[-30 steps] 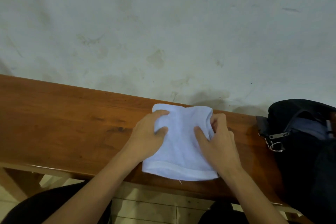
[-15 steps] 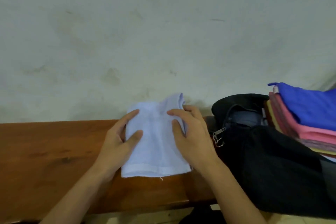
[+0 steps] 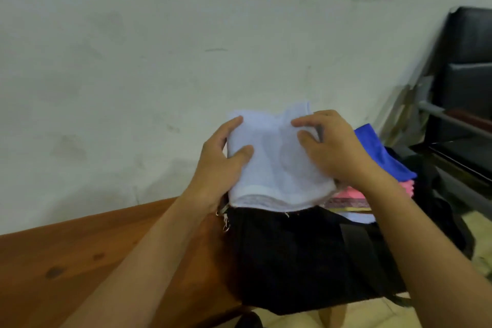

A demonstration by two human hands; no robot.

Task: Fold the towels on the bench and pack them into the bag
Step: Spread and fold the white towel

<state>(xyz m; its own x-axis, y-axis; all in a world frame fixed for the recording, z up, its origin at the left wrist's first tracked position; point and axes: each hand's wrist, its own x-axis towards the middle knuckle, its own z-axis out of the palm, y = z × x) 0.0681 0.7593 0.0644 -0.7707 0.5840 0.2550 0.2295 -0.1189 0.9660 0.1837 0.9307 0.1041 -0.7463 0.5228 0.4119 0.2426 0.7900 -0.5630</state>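
A folded pale-blue towel (image 3: 277,165) is held up above the open top of a black bag (image 3: 298,253) at the right end of the wooden bench (image 3: 80,255). My left hand (image 3: 221,160) grips its left edge, thumb on top. My right hand (image 3: 335,149) presses on its right side with the fingers spread over it. To the right, partly behind my right hand, a stack of folded towels shows in the bag: a blue one (image 3: 378,152) on top, pink (image 3: 354,193) and patterned ones under it.
A stained white wall (image 3: 159,61) runs behind the bench. A black chair with a metal frame (image 3: 463,82) stands at the far right. A metal zip pull (image 3: 225,218) hangs at the bag's left edge. Pale floor tiles show below the bench.
Both hands lifted the folded pale-blue towel off the bench and carried it right, over the bag's opening. The view swung right with it, bringing the chair into sight.
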